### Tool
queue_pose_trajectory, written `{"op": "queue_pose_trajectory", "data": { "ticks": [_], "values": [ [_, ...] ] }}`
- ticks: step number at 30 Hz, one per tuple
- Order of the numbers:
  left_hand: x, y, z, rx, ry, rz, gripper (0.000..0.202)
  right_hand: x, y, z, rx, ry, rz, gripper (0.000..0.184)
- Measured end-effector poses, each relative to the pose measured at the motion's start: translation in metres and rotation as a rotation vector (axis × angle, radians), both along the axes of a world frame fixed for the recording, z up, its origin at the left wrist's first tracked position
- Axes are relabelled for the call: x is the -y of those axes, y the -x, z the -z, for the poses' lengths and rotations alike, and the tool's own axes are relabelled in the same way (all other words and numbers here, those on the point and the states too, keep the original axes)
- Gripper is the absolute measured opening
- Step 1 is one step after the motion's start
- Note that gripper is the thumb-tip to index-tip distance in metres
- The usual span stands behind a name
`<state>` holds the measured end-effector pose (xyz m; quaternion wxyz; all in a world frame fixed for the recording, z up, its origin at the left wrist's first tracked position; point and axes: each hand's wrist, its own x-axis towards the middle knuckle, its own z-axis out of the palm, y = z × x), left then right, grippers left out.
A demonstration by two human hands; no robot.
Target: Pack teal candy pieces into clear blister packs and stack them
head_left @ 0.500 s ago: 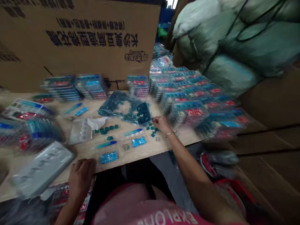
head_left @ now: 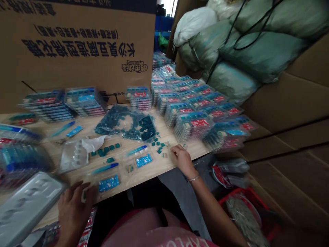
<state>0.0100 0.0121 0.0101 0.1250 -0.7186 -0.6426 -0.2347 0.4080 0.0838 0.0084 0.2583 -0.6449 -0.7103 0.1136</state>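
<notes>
My left hand (head_left: 75, 204) is at the table's front edge, fingers bent around a small thing I cannot make out. Beside it, a blue pen (head_left: 105, 168) and a blue sachet (head_left: 108, 183) lie in a clear tray. My right hand (head_left: 182, 159) rests low on the table at the right, fingertips pressed together and pointing down; what they hold is hidden. Near those fingertips are loose teal cubes (head_left: 159, 150) and a pale striped piece (head_left: 165, 155). Another clear tray with a blue sachet (head_left: 144, 160) and a pen lies between my hands.
An open plastic bag of teal cubes (head_left: 123, 121) lies mid-table. Stacked clear packs (head_left: 194, 123) fill the right side; others (head_left: 84, 99) stand before a large carton (head_left: 77, 68). Grey plastic trays (head_left: 31, 206) lie at the left. A red crate (head_left: 272, 233) is below right.
My right hand has drawn back toward me, away from the bag's edge. My left hand has lifted its fingers and spread them somewhat. The view has swung to the right.
</notes>
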Motion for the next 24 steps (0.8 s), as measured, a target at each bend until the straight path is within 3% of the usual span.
{"op": "queue_pose_trajectory", "data": {
  "ticks": [5, 9, 12, 17, 24],
  "values": [
    [-0.012, -0.05, 0.002, -0.024, -0.005, 0.261, 0.025, 0.0, 0.016, 0.005, 0.141, -0.045, -0.045, 0.032],
    [-0.022, -0.103, 0.014, -0.165, 0.038, 0.538, 0.032, -0.001, 0.017, 0.01, 0.199, -0.03, -0.053, 0.027],
    [-0.028, -0.127, 0.02, -0.192, 0.064, 0.581, 0.033, 0.0, 0.009, 0.009, 0.187, -0.029, -0.077, 0.021],
    [-0.032, -0.124, 0.023, -0.187, 0.064, 0.519, 0.031, -0.015, -0.002, -0.003, 0.227, 0.105, -0.028, 0.027],
    [-0.03, -0.114, 0.026, -0.21, 0.039, 0.501, 0.033, -0.058, -0.001, -0.006, 0.325, 0.291, -0.036, 0.017]
  ]
}}
